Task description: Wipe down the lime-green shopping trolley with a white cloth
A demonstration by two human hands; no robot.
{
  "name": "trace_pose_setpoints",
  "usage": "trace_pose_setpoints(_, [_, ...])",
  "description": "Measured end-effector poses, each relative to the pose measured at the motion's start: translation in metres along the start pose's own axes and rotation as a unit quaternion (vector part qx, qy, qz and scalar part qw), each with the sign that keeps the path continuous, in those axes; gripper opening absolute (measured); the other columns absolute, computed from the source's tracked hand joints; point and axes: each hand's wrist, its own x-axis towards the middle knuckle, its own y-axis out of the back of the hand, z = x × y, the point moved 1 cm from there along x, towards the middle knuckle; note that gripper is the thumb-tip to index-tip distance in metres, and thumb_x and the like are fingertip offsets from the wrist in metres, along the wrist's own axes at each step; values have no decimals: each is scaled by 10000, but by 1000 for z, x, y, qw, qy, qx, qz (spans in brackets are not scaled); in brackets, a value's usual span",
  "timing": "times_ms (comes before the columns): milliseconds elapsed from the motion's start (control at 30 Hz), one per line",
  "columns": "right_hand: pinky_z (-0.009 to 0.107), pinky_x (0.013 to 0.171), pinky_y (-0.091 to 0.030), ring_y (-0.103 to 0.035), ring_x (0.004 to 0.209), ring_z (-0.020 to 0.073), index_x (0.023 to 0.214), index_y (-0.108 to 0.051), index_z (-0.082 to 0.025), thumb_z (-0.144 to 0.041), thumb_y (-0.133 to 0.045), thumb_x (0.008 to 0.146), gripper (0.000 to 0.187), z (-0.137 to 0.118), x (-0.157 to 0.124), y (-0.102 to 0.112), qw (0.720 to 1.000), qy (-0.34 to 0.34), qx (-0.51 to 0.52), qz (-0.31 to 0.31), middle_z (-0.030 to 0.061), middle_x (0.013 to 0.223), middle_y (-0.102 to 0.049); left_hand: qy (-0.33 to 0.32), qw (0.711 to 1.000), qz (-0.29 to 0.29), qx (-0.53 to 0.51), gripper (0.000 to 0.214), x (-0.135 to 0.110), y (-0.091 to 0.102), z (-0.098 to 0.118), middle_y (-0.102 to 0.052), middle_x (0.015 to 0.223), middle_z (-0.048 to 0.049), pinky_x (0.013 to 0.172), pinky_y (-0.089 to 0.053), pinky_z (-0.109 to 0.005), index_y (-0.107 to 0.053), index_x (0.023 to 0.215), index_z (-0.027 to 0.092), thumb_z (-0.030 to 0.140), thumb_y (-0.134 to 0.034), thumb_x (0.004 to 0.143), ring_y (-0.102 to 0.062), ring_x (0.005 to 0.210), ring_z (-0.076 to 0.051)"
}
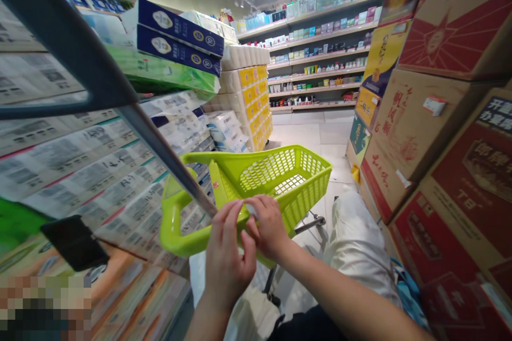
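Note:
My left hand and my right hand meet over the near side of a lime-green shopping cart. Between the fingertips of my right hand is a small white thing, mostly covered and too small to name. My left hand's bent fingers reach to the same spot, its thumb curving below; whatever it grips is hidden. The cart's basket shows no goods inside. A dark metal pole slants down from the upper left, its lower end passing behind my left fingers.
Stacked cartons wall the right side; white-wrapped packs and blue boxes pile up on the left. A black phone-like slab lies at lower left. Legs in white trousers flank the cart. Stocked shelves stand behind the tiled floor.

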Motion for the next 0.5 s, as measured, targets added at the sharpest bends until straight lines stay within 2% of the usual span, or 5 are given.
trace_pose_setpoints(100, [362, 841, -443, -532, 910, 220, 1078, -610, -185, -136, -484, 861, 255, 0, 4, -11, 998, 46, -18, -27, 82, 981, -625, 22, 997, -78, -10, 698, 3, -25, 6, -446, 1397, -171, 1104, -402, -437, -257, 1458, 146, 46, -386, 779, -437, 1327, -260])
trace_pose_setpoints(200, [359, 877, -432, -533, 954, 220, 1082, -609, -188, -150, -534, 826, 270, 16, 6, -1, 996, 69, -13, -50, 78, 1029, -621, 36, 992, -114, 43, 667, 3, -37, 4, -435, 1433, -182, 1094, -396, -444, -268, 1456, 107, 88, -414, 805, -420, 1341, -275])
trace_pose_setpoints(267, [370, 908, -416, -527, 980, 227, 1095, -605, -180, -137, -542, 785, 319, 33, 5, 14, 998, 43, -22, -42, 79, 1037, -612, 23, 984, -146, 100, 631, 2, -39, 3, -469, 1420, -188, 1060, -405, -440, -315, 1436, 78, 129, -446, 821, -456, 1304, -288])
trace_pose_setpoints(367, [381, 917, -398, -520, 994, 237, 1088, -605, -172, -117, -501, 770, 339, 50, 4, 27, 998, -5, -51, -28, 87, 1022, -605, 18, 969, -190, 156, 570, 2, -42, 4, -614, 1259, -162, 1008, -398, -436, -432, 1373, 70, 149, -478, 810, -554, 1162, -286])
trace_pose_setpoints(500, [382, 927, -384, -514, 995, 236, 1078, -603, -183, -123, -496, 765, 336, 42, 2, 22, 998, -20, -48, -22, 80, 1017, -601, 54, 962, -196, 181, 450, 4, -46, 7, -680, 1098, -120, 954, -374, -447, -584, 1216, 104, 129, -500, 774, -580, 1049, -288])
